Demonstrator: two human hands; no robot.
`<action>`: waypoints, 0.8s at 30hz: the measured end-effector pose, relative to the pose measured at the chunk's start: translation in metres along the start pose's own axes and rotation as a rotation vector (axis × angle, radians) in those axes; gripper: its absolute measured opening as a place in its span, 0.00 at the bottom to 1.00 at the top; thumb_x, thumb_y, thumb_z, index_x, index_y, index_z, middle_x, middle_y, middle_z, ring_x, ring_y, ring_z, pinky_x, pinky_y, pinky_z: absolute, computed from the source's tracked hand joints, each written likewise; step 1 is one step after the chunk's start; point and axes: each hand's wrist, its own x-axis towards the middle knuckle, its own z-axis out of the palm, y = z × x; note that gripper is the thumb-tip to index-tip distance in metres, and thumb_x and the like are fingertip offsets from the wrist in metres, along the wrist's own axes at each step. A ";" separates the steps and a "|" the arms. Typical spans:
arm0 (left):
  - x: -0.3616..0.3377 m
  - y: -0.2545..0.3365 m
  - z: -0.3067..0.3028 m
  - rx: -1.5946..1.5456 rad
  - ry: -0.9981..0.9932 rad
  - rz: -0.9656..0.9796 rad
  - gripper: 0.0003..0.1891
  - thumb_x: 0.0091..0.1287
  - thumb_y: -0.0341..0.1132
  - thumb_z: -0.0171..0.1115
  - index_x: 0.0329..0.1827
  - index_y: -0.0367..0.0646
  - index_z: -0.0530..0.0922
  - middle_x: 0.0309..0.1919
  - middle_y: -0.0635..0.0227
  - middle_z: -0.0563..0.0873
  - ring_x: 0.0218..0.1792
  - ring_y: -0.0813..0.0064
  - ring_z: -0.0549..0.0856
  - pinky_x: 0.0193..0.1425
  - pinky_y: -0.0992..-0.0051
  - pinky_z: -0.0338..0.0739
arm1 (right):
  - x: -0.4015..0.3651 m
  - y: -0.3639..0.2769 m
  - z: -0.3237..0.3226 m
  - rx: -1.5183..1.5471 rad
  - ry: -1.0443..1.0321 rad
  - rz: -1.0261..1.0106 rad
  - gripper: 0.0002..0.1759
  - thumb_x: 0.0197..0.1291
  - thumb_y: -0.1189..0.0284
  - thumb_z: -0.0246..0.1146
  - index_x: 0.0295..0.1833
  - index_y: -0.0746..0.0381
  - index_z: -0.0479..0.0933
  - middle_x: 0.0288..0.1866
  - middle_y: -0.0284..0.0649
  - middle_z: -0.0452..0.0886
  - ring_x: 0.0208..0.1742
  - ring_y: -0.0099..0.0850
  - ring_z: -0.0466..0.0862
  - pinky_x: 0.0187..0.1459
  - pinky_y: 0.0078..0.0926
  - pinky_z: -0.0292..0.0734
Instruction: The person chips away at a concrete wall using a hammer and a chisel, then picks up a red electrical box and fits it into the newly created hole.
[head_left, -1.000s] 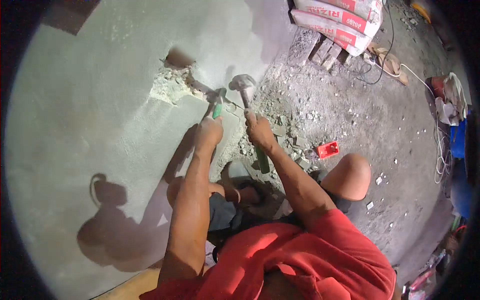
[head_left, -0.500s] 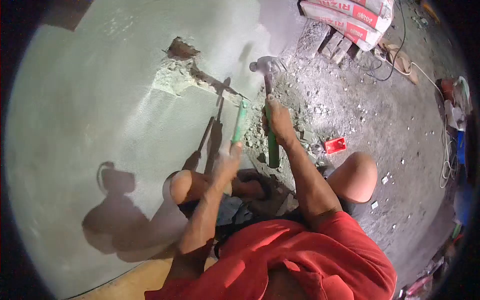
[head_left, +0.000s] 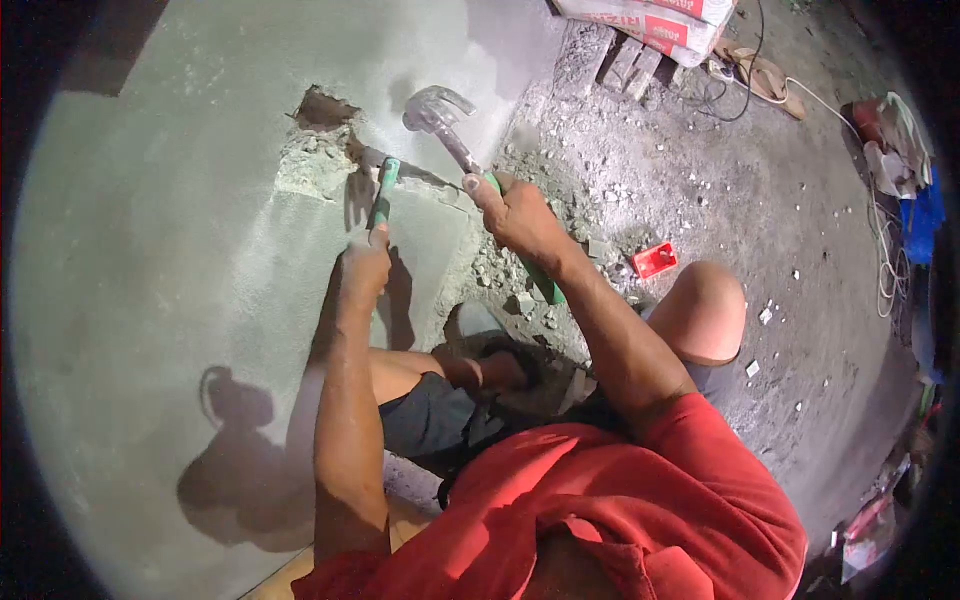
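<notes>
My left hand (head_left: 366, 268) is wrapped round a green chisel (head_left: 386, 184), holding it against the grey plastered wall at the broken groove (head_left: 430, 180). The chisel's working tip is hidden. A claw hammer (head_left: 438, 108) is in my right hand (head_left: 525, 220), gripped by its green handle, with the head raised just right of and above the chisel's top. Hammer and chisel are apart. At the groove's upper left end, a rough hole (head_left: 324, 110) opens in the wall, with chipped plaster (head_left: 310, 165) below it.
Rubble (head_left: 520, 275) lies along the wall's foot. A red plastic box (head_left: 655, 261) sits on the floor near my knee (head_left: 705, 310). Printed sacks (head_left: 665, 25) are stacked at the back, near cables (head_left: 752, 80) and a cloth (head_left: 895, 150).
My left hand and the chisel have moved left and up along the groove. My right hand has carried the hammer left and up, tilting its head toward the chisel. The view has shifted slightly.
</notes>
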 end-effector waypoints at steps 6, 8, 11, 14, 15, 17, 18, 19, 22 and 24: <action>0.032 -0.057 0.035 0.044 0.149 0.220 0.22 0.76 0.49 0.49 0.39 0.37 0.78 0.18 0.66 0.75 0.14 0.72 0.74 0.16 0.68 0.69 | -0.003 -0.010 0.005 -0.184 -0.023 -0.142 0.38 0.68 0.41 0.54 0.45 0.73 0.78 0.34 0.67 0.81 0.41 0.63 0.83 0.45 0.50 0.77; 0.031 -0.050 0.035 -0.026 0.096 0.219 0.21 0.76 0.48 0.49 0.40 0.37 0.78 0.18 0.66 0.75 0.14 0.72 0.74 0.16 0.68 0.68 | 0.004 0.000 0.022 -0.197 -0.077 -0.121 0.38 0.67 0.41 0.54 0.47 0.72 0.79 0.36 0.66 0.82 0.42 0.62 0.83 0.47 0.51 0.78; 0.006 -0.021 0.030 -0.134 0.005 0.115 0.20 0.76 0.47 0.48 0.41 0.37 0.78 0.18 0.66 0.74 0.13 0.73 0.73 0.15 0.68 0.68 | 0.029 0.019 0.034 -0.362 -0.125 -0.078 0.38 0.66 0.41 0.54 0.46 0.72 0.80 0.37 0.63 0.83 0.42 0.60 0.84 0.48 0.51 0.78; 0.017 -0.026 0.033 -0.161 -0.022 0.033 0.18 0.75 0.45 0.49 0.42 0.37 0.78 0.18 0.66 0.74 0.13 0.74 0.73 0.16 0.68 0.69 | 0.028 0.018 0.035 -0.399 -0.132 -0.111 0.39 0.66 0.39 0.55 0.39 0.72 0.78 0.29 0.62 0.81 0.37 0.60 0.83 0.42 0.51 0.77; 0.021 -0.035 0.038 -0.148 -0.020 0.038 0.17 0.75 0.44 0.50 0.42 0.37 0.77 0.18 0.67 0.74 0.14 0.74 0.73 0.16 0.69 0.69 | 0.023 0.007 0.031 -0.371 -0.104 -0.142 0.39 0.66 0.39 0.55 0.39 0.71 0.78 0.28 0.62 0.81 0.36 0.60 0.83 0.42 0.51 0.77; 0.020 -0.052 0.044 -0.142 0.003 0.186 0.17 0.75 0.45 0.51 0.42 0.38 0.77 0.18 0.68 0.74 0.14 0.75 0.73 0.17 0.69 0.70 | 0.010 -0.011 0.029 -0.298 -0.054 -0.175 0.38 0.66 0.39 0.55 0.41 0.70 0.78 0.28 0.60 0.81 0.35 0.60 0.83 0.41 0.50 0.77; 0.022 -0.053 0.044 -0.150 0.011 0.244 0.18 0.75 0.46 0.51 0.42 0.38 0.78 0.19 0.68 0.74 0.15 0.74 0.74 0.19 0.69 0.70 | 0.009 -0.008 0.032 -0.300 -0.050 -0.172 0.38 0.66 0.39 0.55 0.41 0.70 0.78 0.28 0.60 0.81 0.35 0.60 0.83 0.41 0.50 0.77; 0.023 -0.053 0.044 -0.158 0.019 0.302 0.19 0.75 0.48 0.52 0.42 0.38 0.78 0.19 0.67 0.75 0.16 0.73 0.74 0.20 0.68 0.71 | 0.009 -0.002 0.038 -0.268 -0.001 -0.197 0.38 0.65 0.39 0.55 0.42 0.70 0.79 0.29 0.60 0.81 0.36 0.60 0.83 0.41 0.50 0.77; 0.014 -0.031 0.039 -0.226 -0.104 -0.019 0.21 0.76 0.50 0.51 0.42 0.38 0.79 0.21 0.63 0.78 0.19 0.68 0.78 0.24 0.65 0.74 | 0.036 0.043 0.050 -0.386 -0.114 0.021 0.36 0.65 0.40 0.56 0.44 0.69 0.81 0.34 0.61 0.83 0.42 0.59 0.84 0.46 0.50 0.78; 0.006 -0.051 0.071 0.093 -0.103 0.149 0.17 0.74 0.45 0.52 0.43 0.39 0.80 0.28 0.61 0.80 0.26 0.65 0.81 0.31 0.64 0.77 | 0.036 0.037 0.036 -0.475 -0.131 0.048 0.41 0.64 0.37 0.54 0.46 0.71 0.81 0.41 0.62 0.84 0.46 0.59 0.84 0.51 0.51 0.77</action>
